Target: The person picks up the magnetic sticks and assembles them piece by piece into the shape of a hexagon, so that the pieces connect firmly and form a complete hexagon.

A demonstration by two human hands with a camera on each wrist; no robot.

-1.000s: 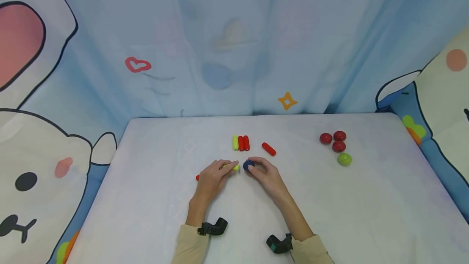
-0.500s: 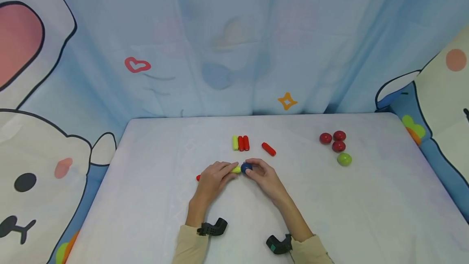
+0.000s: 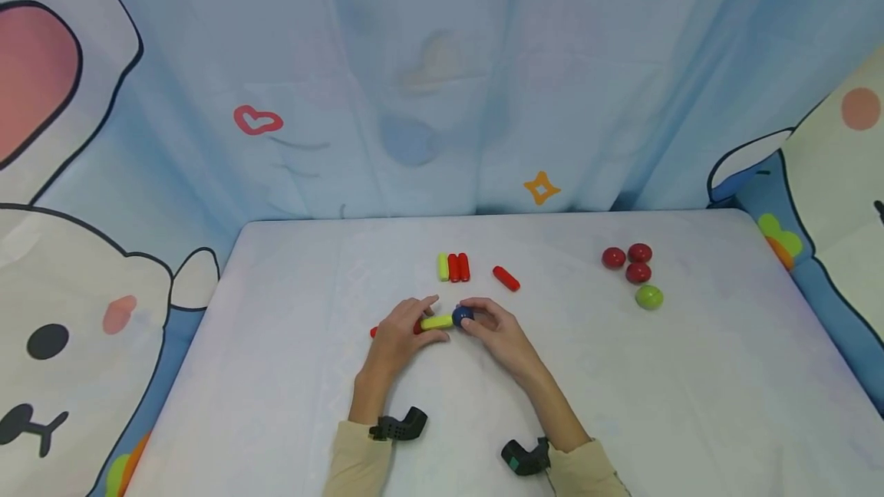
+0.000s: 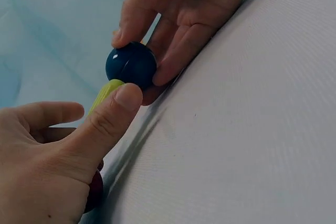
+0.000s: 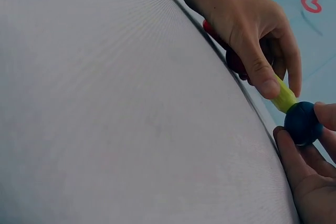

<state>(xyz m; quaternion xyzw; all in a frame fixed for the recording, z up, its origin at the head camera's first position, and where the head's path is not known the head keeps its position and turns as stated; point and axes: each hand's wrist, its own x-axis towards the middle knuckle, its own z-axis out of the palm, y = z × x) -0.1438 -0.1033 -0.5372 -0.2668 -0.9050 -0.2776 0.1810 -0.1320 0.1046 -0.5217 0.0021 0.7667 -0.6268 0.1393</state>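
Note:
My right hand (image 3: 503, 332) pinches a blue ball (image 3: 461, 315) between thumb and fingers. One end of a yellow-green rod (image 3: 437, 323) meets that ball. The rod's other end runs to a dark red ball (image 5: 235, 62), partly covered by my left hand (image 3: 397, 334). Beyond that ball a red rod (image 5: 210, 29) sticks out on the far side of the left hand. The left thumb and index finger are spread on either side of the yellow-green rod, the index finger apart from it. Whether the left thumb touches the rod I cannot tell.
Behind the hands lie a yellow-green rod (image 3: 443, 267) and two red rods (image 3: 459, 268) side by side. Another red rod (image 3: 506, 278) lies slanted to their right. Farther right sit three red balls (image 3: 638, 274) and a green ball (image 3: 649, 297) on the white table (image 3: 691, 390).
The blue ball has moved left in my right hand and now meets the yellow-green rod. My left fingers have spread away from the rod, uncovering more of it and the red ball.

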